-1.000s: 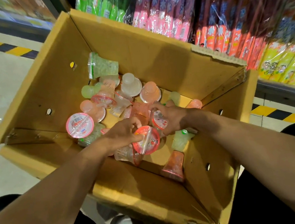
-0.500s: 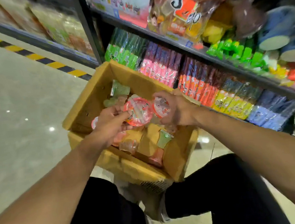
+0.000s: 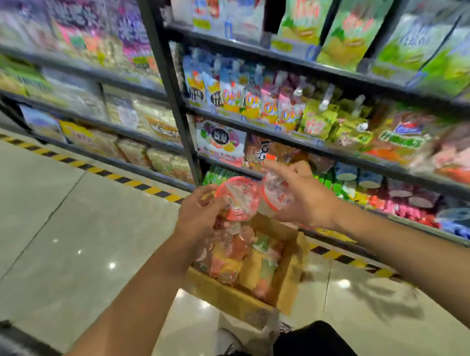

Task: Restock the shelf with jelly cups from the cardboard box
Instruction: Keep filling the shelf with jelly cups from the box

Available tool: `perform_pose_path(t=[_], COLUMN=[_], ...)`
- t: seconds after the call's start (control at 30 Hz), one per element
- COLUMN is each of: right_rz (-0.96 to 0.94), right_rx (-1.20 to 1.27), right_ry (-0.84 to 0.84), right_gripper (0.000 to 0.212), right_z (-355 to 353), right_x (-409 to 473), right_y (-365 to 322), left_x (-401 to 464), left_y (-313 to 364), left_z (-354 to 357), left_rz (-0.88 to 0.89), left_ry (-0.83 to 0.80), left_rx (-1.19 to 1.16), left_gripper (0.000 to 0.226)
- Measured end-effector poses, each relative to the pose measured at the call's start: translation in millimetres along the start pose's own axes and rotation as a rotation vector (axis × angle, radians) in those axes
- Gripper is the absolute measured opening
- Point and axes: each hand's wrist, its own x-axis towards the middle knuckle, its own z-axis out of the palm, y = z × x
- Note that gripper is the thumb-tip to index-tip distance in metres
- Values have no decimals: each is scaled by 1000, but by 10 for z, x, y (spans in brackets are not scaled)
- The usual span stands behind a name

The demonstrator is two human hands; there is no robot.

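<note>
A person's left hand and right hand are each holding up a jelly cup above an open cardboard box that is sitting on the glossy tiled floor of a shop aisle. The left hand's fingers are curling around a red-rimmed jelly cup, its round foil lid tilting up and toward the camera, so the cup's long axis is running away and downward behind the lid. The right hand is gripping a second jelly cup with thumb and fingers wrapped around it, though its forefinger is sticking out toward the shelf; this lid is facing left, toward the first cup, and the two rims are touching or nearly so. Blur is hiding the cup bodies.

More jelly cups are lying jumbled in the box, pointing every way. The box's far edge is standing close to the lowest rail of the shelf unit, whose tiers are packed tight with bright snack packets. A yellow-and-black hazard stripe is running along the floor at the shelf's foot. Open floor is stretching away to the left of the box, while the person's dark-clad knees are closing in its near side.
</note>
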Motion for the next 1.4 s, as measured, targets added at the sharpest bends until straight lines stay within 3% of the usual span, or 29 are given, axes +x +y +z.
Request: perform_pose_path(t=[0.33,0.63,0.9,1.13,1.4], right_rz=[-114,-195,-283,-213,-92], right_rx=[-90,-146,-235,-168,-77], right_ry=[216,305,497,625,686], right_gripper=[93,84,83,74,69], right_z=[-1561,-2928,-4175,-4923,-5281], right_x=[-715,-1553,-2033,-2220,-2193], right_y=[-413,-340,-46,322,699], left_x=[-661,-1445,-1919,-1979,-1701], left_y=[1244,2313,3057,3480,3809], left_z=[584,1533,2504,3261,3894], left_rz=[188,325,445,460,385], left_ry=[-157,-216,-250,-279,-361], left_rx=[17,16,-48,-12,-51], left_gripper=[28,20,17,19,24])
